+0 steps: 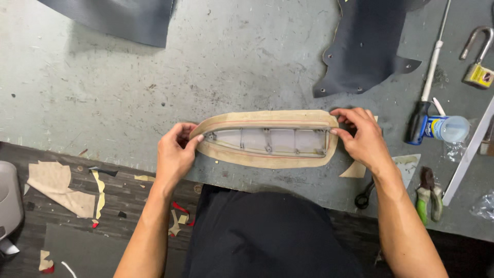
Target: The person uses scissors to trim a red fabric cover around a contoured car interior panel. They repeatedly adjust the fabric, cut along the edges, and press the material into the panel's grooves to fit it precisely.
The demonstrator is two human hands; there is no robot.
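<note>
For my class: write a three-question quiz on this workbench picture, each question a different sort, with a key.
1. True or false: both hands grip the ends of the long panel.
2. Which lies nearest the right hand? A. padlock B. scissors C. pliers
3. Fill in: the panel's tan cover is wrapped over a grey ____ shell.

Key
1. True: the left hand holds the left end, the right hand the right end.
2. B: the scissors show just below the right wrist, at the edge of the bench.
3. Plastic, by its look; the ribbed inside faces up.
</note>
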